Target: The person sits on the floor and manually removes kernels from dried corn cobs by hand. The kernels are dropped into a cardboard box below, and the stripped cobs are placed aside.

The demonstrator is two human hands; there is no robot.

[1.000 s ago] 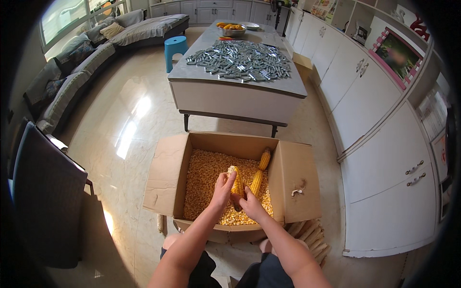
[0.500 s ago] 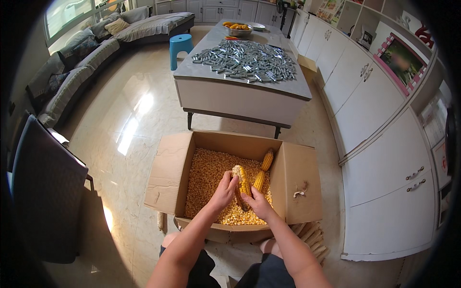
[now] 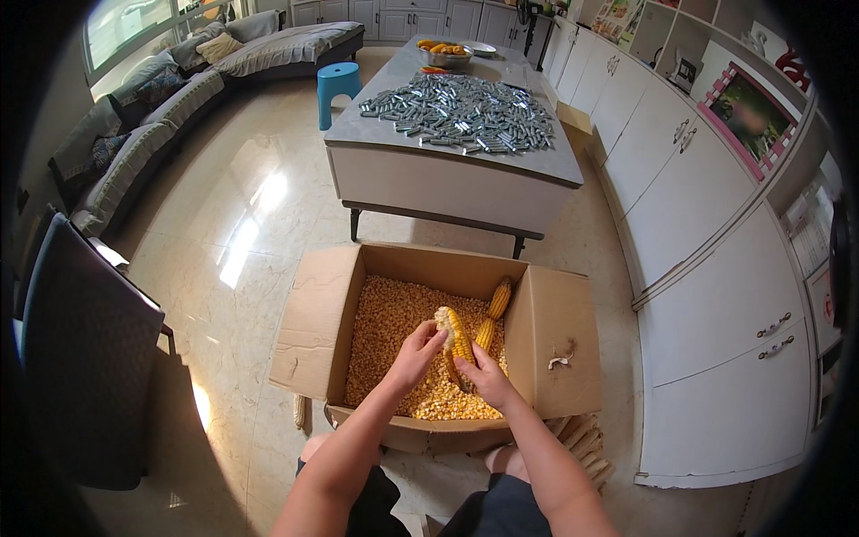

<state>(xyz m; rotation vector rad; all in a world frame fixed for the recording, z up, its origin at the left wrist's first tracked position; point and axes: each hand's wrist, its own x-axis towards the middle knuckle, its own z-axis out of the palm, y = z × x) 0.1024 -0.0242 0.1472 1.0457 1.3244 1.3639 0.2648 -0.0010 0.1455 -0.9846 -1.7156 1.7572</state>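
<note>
A partly stripped yellow corn cob [image 3: 457, 338] is held at a slant over the cardboard box [image 3: 309, 309]. Wrapped round its lower right side is my right hand [image 3: 487, 376]. My left hand [image 3: 418, 352] has its fingers bent against the upper left side, near the pale bare end. Loose corn kernels [image 3: 385, 331] cover the bottom of the box. Two more corn cobs with kernels on, one upper [image 3: 500, 299] and one lower [image 3: 485, 333], lie along the box's right wall. What lies under the held cob is partly hidden.
Beyond the box stands a grey-topped table [image 3: 456, 183] with a heap of small metallic cylinders [image 3: 470, 112] and a metal bowl [image 3: 446, 59]. Bare cobs [image 3: 583, 443] lie right of the box. A blue stool [image 3: 337, 94], dark chair [image 3: 89, 358] and white cabinets [image 3: 716, 358] stand around.
The held corn cob has shifted slightly right and tilted a little. My left fingers have loosened and moved slightly along its side; my right hand keeps its grip.
</note>
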